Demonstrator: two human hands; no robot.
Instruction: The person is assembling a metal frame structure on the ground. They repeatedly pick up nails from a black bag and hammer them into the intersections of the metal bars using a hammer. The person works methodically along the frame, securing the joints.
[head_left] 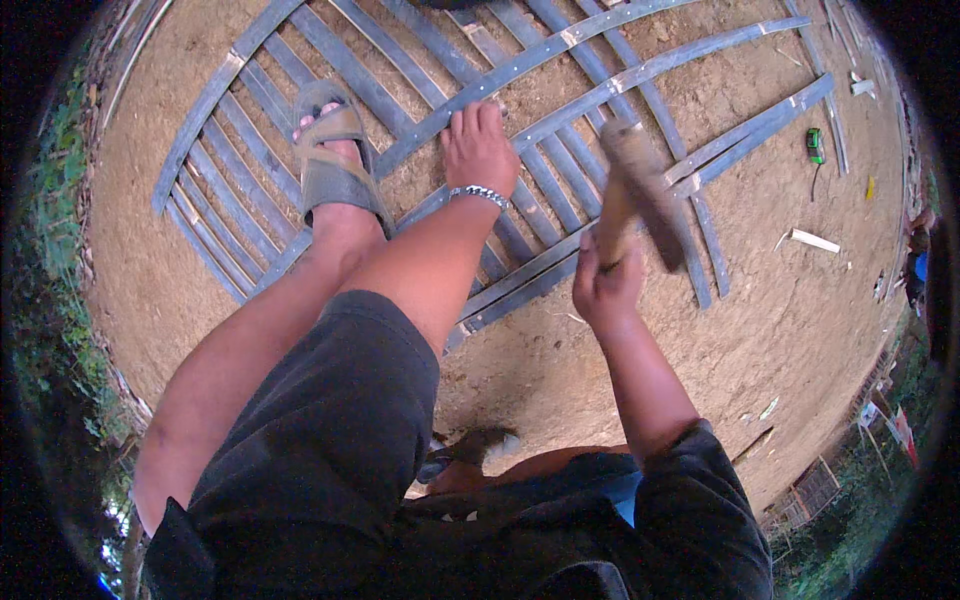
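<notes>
My left hand (pixel 478 148), with a metal bracelet at the wrist, presses flat on a woven lattice of grey bamboo strips (pixel 250 200) lying on bare earth. My right hand (pixel 603 290) grips the wooden handle of a mallet (pixel 640 195), raised and blurred above the lattice's right part. My left foot in a sandal (pixel 332 165) stands on the strips just left of my left hand.
A small green object (pixel 815 145) lies on the dirt at the far right, with pale wood offcuts (pixel 812 240) near it. My other foot (pixel 470 450) is tucked beneath me. Grass and plants (pixel 55 300) border the dirt patch. A fence (pixel 810 490) stands at lower right.
</notes>
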